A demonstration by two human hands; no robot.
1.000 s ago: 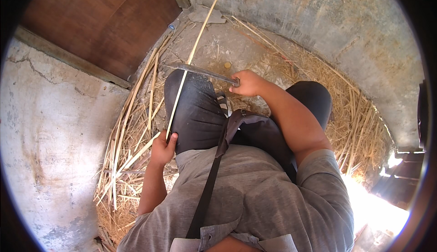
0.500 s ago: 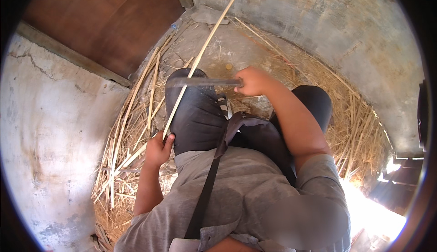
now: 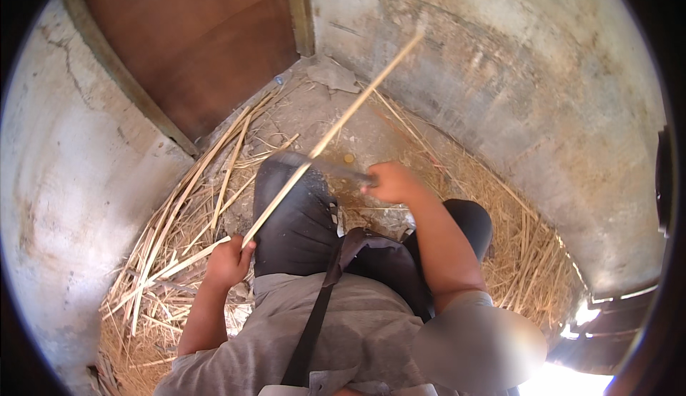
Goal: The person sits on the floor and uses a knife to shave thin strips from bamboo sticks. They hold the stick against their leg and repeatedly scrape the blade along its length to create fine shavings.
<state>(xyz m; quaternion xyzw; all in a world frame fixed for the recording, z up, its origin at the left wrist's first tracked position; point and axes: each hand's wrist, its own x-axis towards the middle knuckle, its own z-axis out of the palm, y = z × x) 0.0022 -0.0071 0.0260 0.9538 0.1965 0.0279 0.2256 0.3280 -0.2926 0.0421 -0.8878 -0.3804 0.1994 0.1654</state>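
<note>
My left hand (image 3: 227,261) is closed round the lower end of a long pale bamboo strip (image 3: 343,122). The strip slants up and away to the right, over my dark-trousered left knee (image 3: 286,214), with its far end raised before the wall. Closed on the handle of a long-bladed knife (image 3: 343,172), my right hand (image 3: 390,183) is right of the strip. The dark blade points left and is smeared by motion. It crosses the strip just above the knee; whether its edge bites into the strip I cannot tell.
Long split strips (image 3: 175,185) lie in a heap along the left wall. Fine shavings (image 3: 529,253) cover the floor at the right. A brown door panel (image 3: 193,38) stands at the far left, beside a stained wall (image 3: 493,67). A black strap (image 3: 314,324) crosses my shirt.
The view has shifted, showing more wall. The strip's far end, earlier cut off by the frame's top, is now visible. The knife blade has gone from nearly level to sloping up leftward.
</note>
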